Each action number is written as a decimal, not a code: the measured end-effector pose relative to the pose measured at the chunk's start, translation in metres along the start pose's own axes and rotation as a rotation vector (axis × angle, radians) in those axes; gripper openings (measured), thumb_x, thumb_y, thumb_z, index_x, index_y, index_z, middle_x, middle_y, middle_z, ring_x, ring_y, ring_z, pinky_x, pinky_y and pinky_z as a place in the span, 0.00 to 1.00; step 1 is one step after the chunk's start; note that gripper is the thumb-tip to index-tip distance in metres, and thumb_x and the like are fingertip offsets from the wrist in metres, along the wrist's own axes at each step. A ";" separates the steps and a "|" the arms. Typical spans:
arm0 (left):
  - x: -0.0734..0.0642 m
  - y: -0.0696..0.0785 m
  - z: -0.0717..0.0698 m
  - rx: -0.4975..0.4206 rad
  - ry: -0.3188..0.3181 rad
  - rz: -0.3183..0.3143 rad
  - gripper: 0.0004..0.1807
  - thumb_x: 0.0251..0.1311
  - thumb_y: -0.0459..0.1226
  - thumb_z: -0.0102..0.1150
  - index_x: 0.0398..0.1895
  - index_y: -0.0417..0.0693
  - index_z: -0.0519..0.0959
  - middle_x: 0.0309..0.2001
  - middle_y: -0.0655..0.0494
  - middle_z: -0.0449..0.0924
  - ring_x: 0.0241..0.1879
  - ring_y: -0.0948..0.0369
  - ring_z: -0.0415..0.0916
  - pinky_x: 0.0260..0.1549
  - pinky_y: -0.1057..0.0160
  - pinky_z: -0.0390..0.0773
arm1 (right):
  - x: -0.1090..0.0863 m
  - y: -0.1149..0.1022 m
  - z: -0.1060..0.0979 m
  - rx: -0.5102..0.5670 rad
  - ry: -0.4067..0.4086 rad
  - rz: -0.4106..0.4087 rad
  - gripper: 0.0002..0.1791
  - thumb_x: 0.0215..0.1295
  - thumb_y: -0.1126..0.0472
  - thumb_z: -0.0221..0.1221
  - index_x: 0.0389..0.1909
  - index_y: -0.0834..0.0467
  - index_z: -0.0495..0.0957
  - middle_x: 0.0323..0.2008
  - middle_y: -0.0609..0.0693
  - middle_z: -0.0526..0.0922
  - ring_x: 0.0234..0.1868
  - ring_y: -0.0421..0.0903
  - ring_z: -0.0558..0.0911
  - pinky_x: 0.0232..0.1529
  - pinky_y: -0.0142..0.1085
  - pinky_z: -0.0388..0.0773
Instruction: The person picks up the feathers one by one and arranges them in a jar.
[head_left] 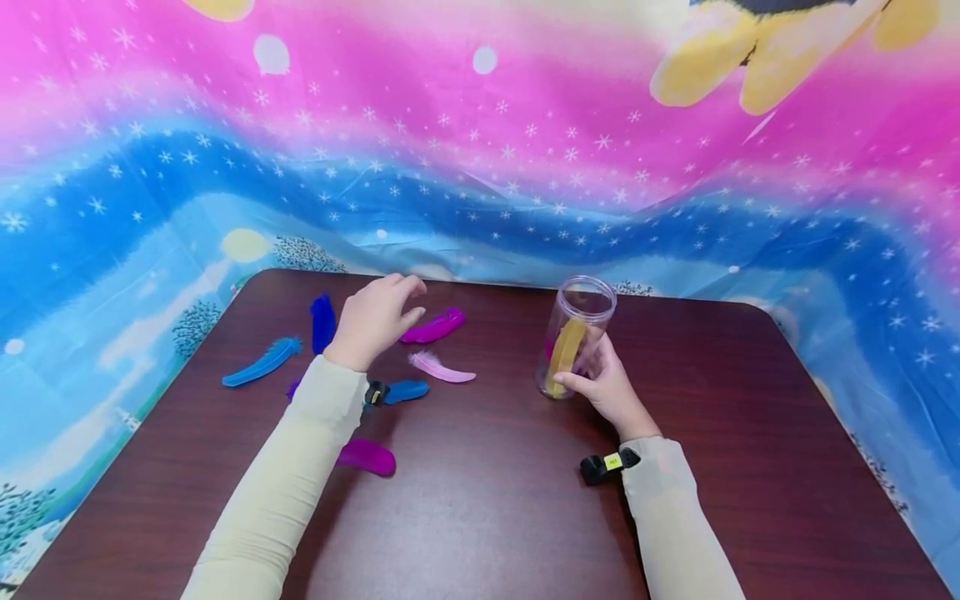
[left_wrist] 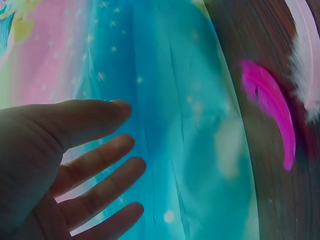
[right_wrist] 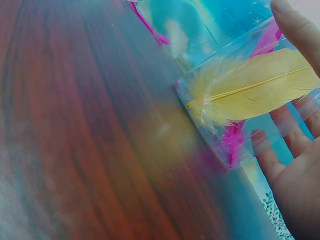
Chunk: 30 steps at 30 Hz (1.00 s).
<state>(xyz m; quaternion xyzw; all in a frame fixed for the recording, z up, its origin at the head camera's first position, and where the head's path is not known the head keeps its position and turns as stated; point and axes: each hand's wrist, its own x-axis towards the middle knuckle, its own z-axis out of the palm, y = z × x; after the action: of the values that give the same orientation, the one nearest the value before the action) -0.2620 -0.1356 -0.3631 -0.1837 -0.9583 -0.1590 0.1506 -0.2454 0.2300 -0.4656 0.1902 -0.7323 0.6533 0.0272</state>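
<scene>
My right hand (head_left: 611, 392) grips a clear plastic jar (head_left: 587, 317), thumb on the near side and fingers around the other. The jar stands upright on the table, its mouth uncovered. Inside lie a yellow feather (right_wrist: 260, 87) and some magenta feather (right_wrist: 234, 140), seen through the wall in the right wrist view. My left hand (head_left: 377, 317) hovers over the left part of the table, fingers spread and holding nothing. Nearest to it are a magenta feather (head_left: 435, 326), a dark blue feather (head_left: 322, 323) and a pale pink feather (head_left: 441, 368).
A light blue feather (head_left: 262, 363) lies farther left. Beside my left wrist is another blue feather (head_left: 407, 391), with a magenta feather (head_left: 369, 457) nearer me and a purple one (head_left: 293, 388) partly hidden by the sleeve. A printed cloth backdrop (head_left: 480, 192) hangs behind the brown table (head_left: 480, 517).
</scene>
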 end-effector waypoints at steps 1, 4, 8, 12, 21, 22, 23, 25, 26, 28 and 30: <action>-0.001 -0.003 0.000 0.004 -0.002 -0.007 0.16 0.65 0.41 0.68 0.53 0.48 0.81 0.47 0.48 0.84 0.46 0.49 0.82 0.37 0.46 0.84 | 0.000 0.000 0.000 0.001 0.003 0.003 0.45 0.58 0.79 0.66 0.73 0.61 0.56 0.61 0.53 0.73 0.55 0.43 0.77 0.56 0.28 0.74; -0.006 -0.012 0.000 0.002 -0.006 -0.036 0.15 0.66 0.41 0.67 0.54 0.48 0.81 0.48 0.48 0.83 0.46 0.48 0.82 0.38 0.46 0.84 | 0.000 0.000 0.000 0.001 0.000 0.007 0.45 0.58 0.78 0.66 0.73 0.61 0.56 0.61 0.51 0.73 0.55 0.42 0.77 0.56 0.28 0.74; -0.014 -0.025 0.001 -0.016 -0.003 -0.081 0.17 0.65 0.41 0.67 0.54 0.47 0.80 0.49 0.46 0.83 0.46 0.48 0.82 0.41 0.45 0.83 | 0.001 -0.001 0.000 0.001 -0.001 -0.005 0.45 0.58 0.77 0.67 0.73 0.61 0.56 0.61 0.50 0.74 0.54 0.42 0.77 0.56 0.28 0.74; -0.025 -0.037 0.004 -0.039 -0.005 -0.128 0.18 0.65 0.40 0.68 0.55 0.45 0.80 0.51 0.44 0.82 0.46 0.46 0.82 0.43 0.43 0.83 | 0.001 -0.001 0.000 0.000 0.000 -0.024 0.45 0.57 0.79 0.67 0.73 0.61 0.57 0.59 0.50 0.74 0.52 0.41 0.77 0.53 0.28 0.75; -0.047 -0.064 0.000 -0.063 0.014 -0.220 0.17 0.66 0.37 0.66 0.55 0.43 0.79 0.52 0.41 0.81 0.45 0.44 0.80 0.43 0.38 0.80 | -0.002 0.001 0.001 -0.013 -0.014 -0.012 0.45 0.58 0.78 0.67 0.73 0.60 0.56 0.59 0.52 0.74 0.55 0.41 0.77 0.54 0.28 0.76; -0.048 -0.066 -0.001 -0.067 0.024 -0.225 0.17 0.66 0.36 0.66 0.55 0.43 0.79 0.52 0.41 0.81 0.45 0.44 0.80 0.43 0.38 0.80 | -0.002 0.001 0.000 -0.012 -0.011 -0.011 0.45 0.58 0.78 0.67 0.73 0.60 0.56 0.59 0.51 0.74 0.55 0.41 0.77 0.55 0.28 0.76; -0.049 -0.068 -0.003 -0.072 0.034 -0.232 0.16 0.66 0.36 0.66 0.55 0.43 0.79 0.52 0.41 0.81 0.44 0.44 0.79 0.42 0.38 0.80 | -0.001 0.001 0.000 -0.010 -0.008 -0.010 0.45 0.58 0.78 0.67 0.73 0.59 0.56 0.60 0.51 0.74 0.55 0.42 0.77 0.55 0.28 0.75; -0.051 -0.072 -0.005 -0.077 0.037 -0.247 0.16 0.66 0.35 0.65 0.56 0.43 0.78 0.52 0.40 0.80 0.45 0.44 0.79 0.43 0.38 0.79 | 0.000 0.001 0.000 -0.007 -0.008 -0.008 0.45 0.58 0.78 0.67 0.74 0.58 0.56 0.60 0.51 0.74 0.55 0.42 0.77 0.56 0.28 0.74; -0.052 -0.074 -0.006 -0.081 0.034 -0.253 0.17 0.66 0.35 0.65 0.56 0.42 0.78 0.53 0.40 0.80 0.46 0.43 0.79 0.44 0.37 0.79 | 0.000 0.000 0.000 -0.005 -0.007 -0.006 0.45 0.58 0.77 0.67 0.74 0.58 0.56 0.61 0.51 0.74 0.55 0.43 0.77 0.56 0.28 0.74; -0.053 -0.077 -0.008 -0.088 0.028 -0.267 0.17 0.67 0.35 0.64 0.57 0.42 0.78 0.54 0.39 0.79 0.49 0.42 0.78 0.46 0.36 0.78 | 0.001 0.000 0.000 0.000 -0.008 0.001 0.45 0.59 0.77 0.67 0.74 0.57 0.56 0.61 0.51 0.74 0.55 0.43 0.77 0.56 0.28 0.74; -0.055 -0.080 -0.010 -0.094 0.028 -0.282 0.17 0.67 0.34 0.63 0.57 0.41 0.77 0.55 0.38 0.78 0.51 0.41 0.77 0.48 0.35 0.77 | 0.001 0.000 -0.001 0.006 -0.013 0.004 0.45 0.59 0.76 0.67 0.74 0.57 0.56 0.61 0.51 0.74 0.55 0.43 0.77 0.56 0.29 0.74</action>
<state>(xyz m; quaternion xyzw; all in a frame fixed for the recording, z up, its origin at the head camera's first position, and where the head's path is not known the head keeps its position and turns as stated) -0.2432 -0.2267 -0.3936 -0.0519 -0.9638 -0.2258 0.1316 -0.2461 0.2306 -0.4653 0.1931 -0.7309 0.6543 0.0208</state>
